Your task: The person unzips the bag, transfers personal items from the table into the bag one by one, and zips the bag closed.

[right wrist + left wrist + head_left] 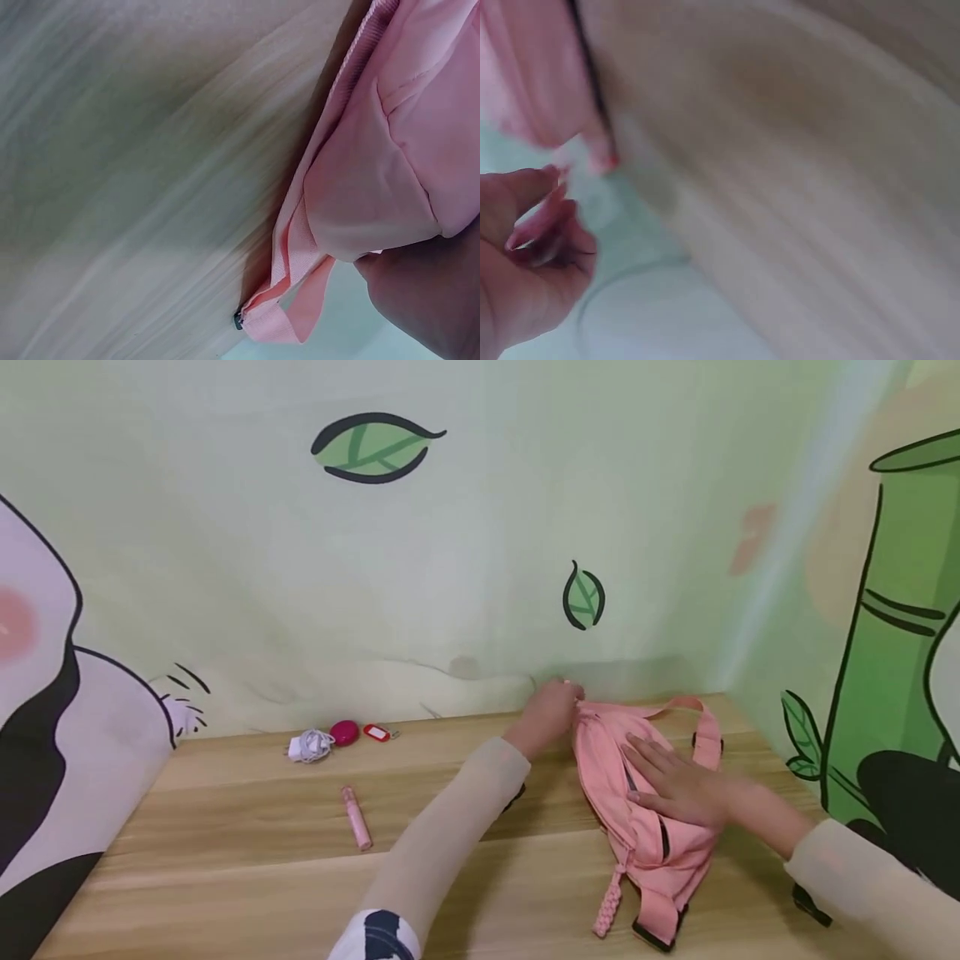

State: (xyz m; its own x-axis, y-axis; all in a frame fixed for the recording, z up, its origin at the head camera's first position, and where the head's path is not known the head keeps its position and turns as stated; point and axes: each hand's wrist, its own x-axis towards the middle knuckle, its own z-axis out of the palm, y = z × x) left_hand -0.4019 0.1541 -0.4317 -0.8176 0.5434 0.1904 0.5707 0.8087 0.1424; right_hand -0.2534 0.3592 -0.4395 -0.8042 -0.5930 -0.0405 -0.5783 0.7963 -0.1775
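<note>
A pink sling bag (611,760) lies on the wooden table, its braided pink pull (609,906) hanging at the near end. At the bag's far corner, my left hand (551,714) has thumb and fingers curled together. Seen from the left wrist, this hand (536,255) pinches a small pink piece (544,217) beside the bag (532,67); blur hides its detail. My right hand (675,781) lies with spread fingers over the bag's front, pressing near its dark zipper openings. The right wrist view shows the bag's side and a strap (281,319).
Left on the table lie a white charger with its cable (309,746), a round dark-pink case (344,732), a red key tag (377,732) and a slim pink tube (356,818). A wall cloth (450,568) with painted leaves rises behind the table's back edge.
</note>
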